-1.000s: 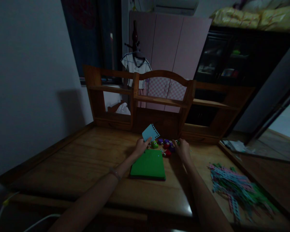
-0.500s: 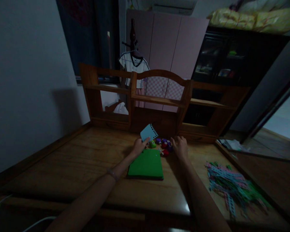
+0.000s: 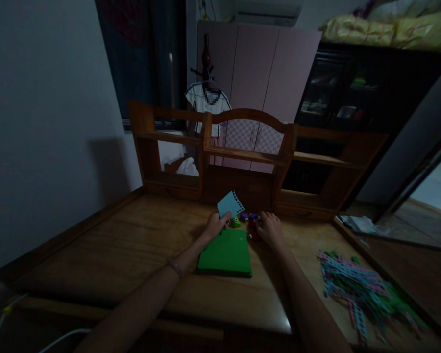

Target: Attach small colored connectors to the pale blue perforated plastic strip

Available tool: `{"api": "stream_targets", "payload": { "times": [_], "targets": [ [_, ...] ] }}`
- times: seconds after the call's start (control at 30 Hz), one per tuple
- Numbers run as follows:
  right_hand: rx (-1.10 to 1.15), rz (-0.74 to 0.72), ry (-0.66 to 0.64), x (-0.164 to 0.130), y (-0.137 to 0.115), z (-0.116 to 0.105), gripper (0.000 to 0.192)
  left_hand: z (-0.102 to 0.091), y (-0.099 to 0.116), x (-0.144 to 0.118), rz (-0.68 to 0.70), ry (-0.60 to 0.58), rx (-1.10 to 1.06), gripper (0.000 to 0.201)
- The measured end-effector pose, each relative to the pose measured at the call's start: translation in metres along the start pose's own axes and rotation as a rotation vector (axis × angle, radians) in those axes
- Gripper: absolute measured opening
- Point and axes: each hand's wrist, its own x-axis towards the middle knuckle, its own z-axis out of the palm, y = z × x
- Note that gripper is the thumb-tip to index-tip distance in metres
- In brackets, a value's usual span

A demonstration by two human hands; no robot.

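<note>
A pale blue card [image 3: 230, 204] is pinched upright by the left hand [image 3: 215, 226], while small coloured toys [image 3: 250, 221] are covered by the right hand [image 3: 269, 229], finger spread unclear.

Desk's left half [image 3: 106, 250] open; wooden hutch [image 3: 242, 162] blocks behind, strip pile [image 3: 360, 289] clutters right.

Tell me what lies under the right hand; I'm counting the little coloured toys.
The right hand covers part of the toy cluster. Green, purple and red pieces show beside it; whatever lies beneath the palm is hidden.
</note>
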Motion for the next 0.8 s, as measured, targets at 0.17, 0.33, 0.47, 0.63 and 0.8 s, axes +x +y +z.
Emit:
{"api": "stream_targets", "payload": {
  "times": [0.17, 0.33, 0.47, 0.63, 0.8],
  "targets": [
    [-0.015, 0.044, -0.061, -0.0002, -0.0017, 0.0007, 0.028, -0.0003, 0.0039, -0.0019, 0.001, -0.019, -0.022, 0.047],
    [0.031, 0.020, -0.025, 0.0009, -0.0010, 0.0007, 0.025, 0.0003, 0.0073, -0.0035, 0.006, -0.040, -0.064, 0.047],
    [0.054, 0.038, -0.010, 0.0020, 0.0013, 0.0046, 0.018, 0.0013, 0.0074, -0.0032, 0.029, -0.040, -0.072, 0.047],
    [0.065, 0.044, 0.015, 0.0008, 0.0042, 0.0091, 0.017, 0.0005, 0.0069, -0.0032, 0.028, -0.051, -0.065, 0.047],
    [0.066, 0.078, 0.047, -0.0002, -0.0012, 0.0044, 0.013, 0.0006, 0.0070, -0.0023, -0.010, -0.026, -0.086, 0.048]
  ]
}}
